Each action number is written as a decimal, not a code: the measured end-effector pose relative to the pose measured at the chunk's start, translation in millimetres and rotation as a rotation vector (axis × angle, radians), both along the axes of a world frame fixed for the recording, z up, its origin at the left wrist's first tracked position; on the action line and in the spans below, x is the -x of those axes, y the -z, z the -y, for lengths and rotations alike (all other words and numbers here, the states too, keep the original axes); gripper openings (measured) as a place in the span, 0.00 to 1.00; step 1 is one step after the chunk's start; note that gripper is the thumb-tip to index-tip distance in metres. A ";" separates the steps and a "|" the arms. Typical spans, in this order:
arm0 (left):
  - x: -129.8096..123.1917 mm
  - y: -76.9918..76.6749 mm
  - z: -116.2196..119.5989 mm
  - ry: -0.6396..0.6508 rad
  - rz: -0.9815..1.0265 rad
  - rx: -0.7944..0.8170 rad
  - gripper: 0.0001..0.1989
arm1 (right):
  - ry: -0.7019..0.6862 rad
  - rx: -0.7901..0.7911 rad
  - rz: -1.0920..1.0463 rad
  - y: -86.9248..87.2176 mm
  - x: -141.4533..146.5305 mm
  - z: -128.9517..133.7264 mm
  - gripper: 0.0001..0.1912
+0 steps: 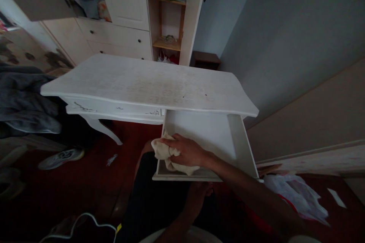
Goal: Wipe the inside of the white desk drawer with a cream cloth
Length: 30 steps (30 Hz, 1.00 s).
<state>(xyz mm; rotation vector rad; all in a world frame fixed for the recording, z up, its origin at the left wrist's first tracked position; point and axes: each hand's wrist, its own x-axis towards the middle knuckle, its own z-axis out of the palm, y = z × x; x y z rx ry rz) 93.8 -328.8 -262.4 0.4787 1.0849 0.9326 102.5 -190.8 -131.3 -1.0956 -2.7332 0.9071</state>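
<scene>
My right hand (pixel 186 151) is wrapped round a cream cloth (pixel 162 150) at the front left corner of a pulled-out white drawer (pixel 205 129). The cloth lies against the drawer's left side and front wall. My left hand (pixel 199 193) is below the drawer front, over my lap, partly hidden and in shadow; its fingers are too dark to read. The drawer belongs to a white table (pixel 142 79) with grey-brown marks on its top. A second drawer (pixel 114 108) at the left is closed.
Behind the table stands a white cabinet (pixel 128 0) with open doors and bags inside. Grey clothing (pixel 25 102) hangs at the left, above a shoe (pixel 61 158). A plastic bag (pixel 299 195) lies at the lower right, and a white cable (pixel 85 216) at the lower left.
</scene>
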 end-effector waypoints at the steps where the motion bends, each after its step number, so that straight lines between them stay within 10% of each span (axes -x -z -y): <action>1: 0.4 0.2 0.4 0.000 0.000 0.000 0.33 | -0.055 0.023 0.015 0.6 -3.1 4.8 0.38; 11: 2.1 5.3 1.0 -0.029 -0.017 0.006 0.34 | -0.155 0.065 0.079 -1.1 -38.3 14.5 0.35; 20: 2.6 15.2 -4.5 0.014 0.021 0.010 0.32 | -0.035 0.295 0.204 10.4 -134.9 0.6 0.30; 30: -0.2 10.5 -5.1 -0.023 -0.004 0.049 0.32 | -0.006 0.061 0.638 1.8 -180.1 8.5 0.28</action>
